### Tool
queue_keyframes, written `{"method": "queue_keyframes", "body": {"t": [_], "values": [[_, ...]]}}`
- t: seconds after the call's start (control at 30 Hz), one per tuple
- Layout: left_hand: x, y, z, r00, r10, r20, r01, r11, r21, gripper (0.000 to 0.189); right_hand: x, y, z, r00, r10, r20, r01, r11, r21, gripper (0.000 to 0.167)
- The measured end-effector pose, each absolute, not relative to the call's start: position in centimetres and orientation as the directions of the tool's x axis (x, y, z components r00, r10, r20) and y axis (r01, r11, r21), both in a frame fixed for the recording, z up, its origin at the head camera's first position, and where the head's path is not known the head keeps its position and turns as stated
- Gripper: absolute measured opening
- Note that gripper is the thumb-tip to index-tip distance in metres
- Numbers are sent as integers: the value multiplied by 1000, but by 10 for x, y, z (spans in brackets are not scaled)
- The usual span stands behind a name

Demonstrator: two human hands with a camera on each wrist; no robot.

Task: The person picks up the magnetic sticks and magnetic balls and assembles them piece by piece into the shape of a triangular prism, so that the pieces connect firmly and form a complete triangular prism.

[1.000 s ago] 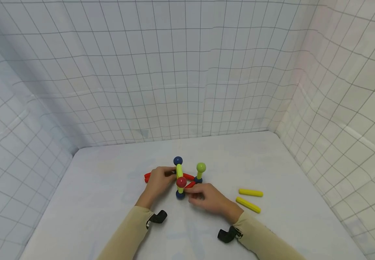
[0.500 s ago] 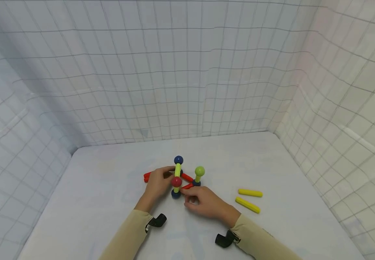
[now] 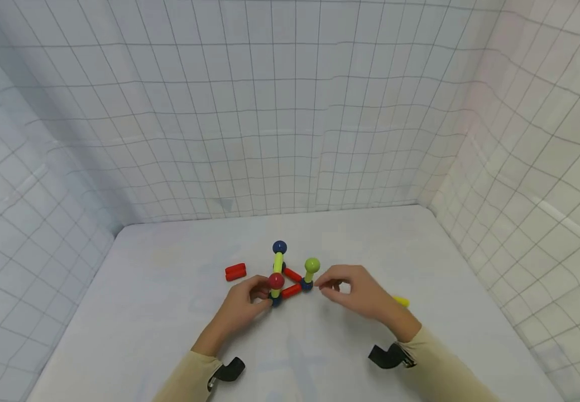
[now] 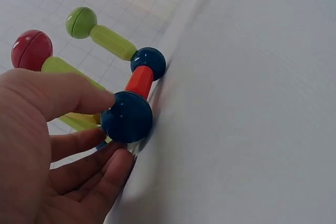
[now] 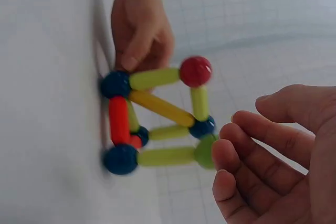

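Note:
A frame of magnetic balls and rods stands on the table. Its base has dark blue balls and red rods (image 3: 291, 291). Light green rods (image 5: 167, 157) rise to a red ball (image 3: 276, 281), a green ball (image 3: 312, 265) and a blue top ball (image 3: 279, 247). A yellow rod (image 5: 163, 107) slants across one side. My left hand (image 3: 239, 304) pinches the front-left blue base ball (image 4: 127, 118) between thumb and fingers. Just right of the frame, my right hand (image 3: 357, 290) holds nothing; its fingers are loosely bent and apart from the balls.
Two loose red rods (image 3: 235, 272) lie side by side left of the frame. A loose yellow rod (image 3: 401, 301) shows partly behind my right forearm. White gridded cloth (image 3: 290, 111) walls the back and both sides of the table.
My right hand has left the frame's front and moved right, partly covering the loose yellow rods. My left hand has shifted nearer to the front-left base ball, uncovering the red rods.

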State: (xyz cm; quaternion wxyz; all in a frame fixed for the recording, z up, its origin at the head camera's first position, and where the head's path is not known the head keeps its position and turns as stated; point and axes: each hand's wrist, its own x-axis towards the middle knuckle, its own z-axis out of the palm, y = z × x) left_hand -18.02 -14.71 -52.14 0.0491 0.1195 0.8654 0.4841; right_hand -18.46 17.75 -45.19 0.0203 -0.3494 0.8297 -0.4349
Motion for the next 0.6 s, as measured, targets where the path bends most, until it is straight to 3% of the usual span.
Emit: {"method": "queue_keyframes", "body": {"t": [0.17,0.27,0.43,0.6], "values": [[-178,-149,-525,-969,247,24,159,542,825,39,-198,229,-437,-808,-464,364,-575,483,-661,21],[-178,-149,-529,-972,234,38,164,549,819,33,-199,260,-437,-845,-404,351,-530,538,-655,20],[-181,-150,-536,-967,234,104,217,534,817,23,-195,298,-444,-896,-374,240,-434,617,-657,17],[-183,-149,-541,-964,230,131,233,505,831,20,-192,312,-456,-916,-399,41,-334,700,-632,20]]}}
